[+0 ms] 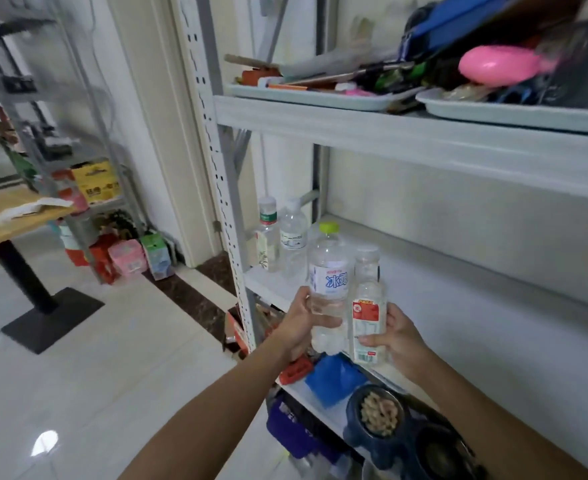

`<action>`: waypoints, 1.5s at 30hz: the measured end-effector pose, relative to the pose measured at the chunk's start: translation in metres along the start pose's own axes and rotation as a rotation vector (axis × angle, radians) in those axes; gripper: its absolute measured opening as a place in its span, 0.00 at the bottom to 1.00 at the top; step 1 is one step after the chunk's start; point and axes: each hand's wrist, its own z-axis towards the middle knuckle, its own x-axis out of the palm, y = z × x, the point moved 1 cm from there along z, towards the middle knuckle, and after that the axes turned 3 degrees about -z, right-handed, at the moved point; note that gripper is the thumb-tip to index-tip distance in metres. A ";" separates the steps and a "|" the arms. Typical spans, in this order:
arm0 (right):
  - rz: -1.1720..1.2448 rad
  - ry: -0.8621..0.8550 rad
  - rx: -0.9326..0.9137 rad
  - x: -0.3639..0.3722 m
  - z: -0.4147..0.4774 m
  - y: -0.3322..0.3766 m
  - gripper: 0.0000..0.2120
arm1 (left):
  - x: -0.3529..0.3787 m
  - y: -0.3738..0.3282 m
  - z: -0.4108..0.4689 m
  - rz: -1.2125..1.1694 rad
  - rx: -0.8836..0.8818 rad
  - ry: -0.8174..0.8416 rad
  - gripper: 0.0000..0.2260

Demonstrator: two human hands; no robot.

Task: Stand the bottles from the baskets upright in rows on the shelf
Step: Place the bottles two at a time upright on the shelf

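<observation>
Clear plastic everywhere, so edges are easily misjudged here. Big bottle (327, 271) (lime cap, blue label) is held by its lower half, with left hand (297, 323) wrapped round it, fingers curled. Small bottle (367, 317), red label, is clamped between the thumb and fingers of right hand (398, 336). Both are kept upright at centre frame, over the front edge of shelf (476, 306). They're side by side and touching or nearly so, which can't be told. Whether either base is down on the board can't be told either, since the bottoms are hidden.

What could go wrong, as a guess:

- With two bottles being placed at once, they can get knocked together, and one can be tipped as fingers are pulled out from between them.
- Big bottle is gripped low and looks full-ish, so it's probably top-heavy. If its base gets caught on the front lip, it could be levered out of the grip.
- Anything dropped off the edge would likely be landed on the level below, where bowl (355, 434) of nuts is sat at lower centre.
- Back bottles (292, 233), stood at centre-left of the frame, could be bowled over if the new ones are shoved in too fast.
- A crooked row could be ended up with if spacing isn't checked.
</observation>
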 end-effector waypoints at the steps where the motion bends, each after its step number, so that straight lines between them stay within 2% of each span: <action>1: -0.017 -0.048 -0.010 -0.001 0.007 0.000 0.30 | 0.000 -0.002 0.010 0.019 0.007 0.015 0.33; 3: -0.058 -0.137 -0.028 0.001 0.022 -0.001 0.30 | -0.003 -0.005 0.029 0.050 0.019 0.034 0.30; 9: -0.078 -0.344 -0.022 0.021 0.059 0.001 0.32 | -0.028 -0.005 0.082 0.112 0.036 0.036 0.30; 17: -0.104 -0.491 -0.126 0.037 0.091 -0.005 0.37 | -0.042 -0.010 0.123 0.277 0.043 0.184 0.29; 20: -0.166 -0.441 -0.155 0.033 0.092 -0.005 0.44 | -0.047 -0.010 0.133 0.344 0.055 0.241 0.29; 22: -0.250 -0.303 -0.172 0.024 0.091 -0.006 0.48 | -0.053 -0.009 0.137 0.397 0.050 0.290 0.30; 24: -0.376 -0.152 -0.131 0.015 0.088 -0.004 0.46 | -0.059 -0.009 0.139 0.444 0.048 0.316 0.33; 26: -0.477 -0.101 -0.061 0.004 0.089 -0.005 0.42 | -0.059 -0.006 0.137 0.484 0.043 0.329 0.33; 28: -0.504 -0.103 -0.057 -0.002 0.093 -0.008 0.34 | -0.054 -0.005 0.131 0.554 0.059 0.326 0.33; 30: -0.548 -0.166 -0.067 0.003 0.095 -0.012 0.31 | -0.049 0.000 0.123 0.652 0.157 0.279 0.35; 33: -0.566 -0.327 -0.055 0.006 0.108 -0.038 0.36 | -0.047 0.012 0.116 0.819 0.298 0.099 0.38; 36: -0.655 -0.417 -0.086 0.009 0.111 -0.048 0.38 | -0.045 0.019 0.113 0.838 0.288 -0.002 0.37; 38: -0.565 -0.390 -0.133 0.017 0.097 -0.026 0.33 | -0.045 0.018 0.112 0.846 0.279 -0.010 0.35; 41: -0.392 -0.080 -0.056 0.012 0.079 0.000 0.38 | -0.048 0.012 0.114 0.887 0.289 0.010 0.32; 42: -0.368 -0.037 -0.062 0.006 0.079 0.002 0.39 | -0.049 0.011 0.115 0.898 0.293 0.015 0.31; 43: -0.388 -0.030 -0.064 0.003 0.079 0.002 0.37 | -0.049 0.010 0.115 0.904 0.298 0.020 0.31; 45: -0.452 -0.135 -0.013 0.005 0.087 -0.003 0.31 | -0.049 0.009 0.114 0.906 0.309 0.026 0.32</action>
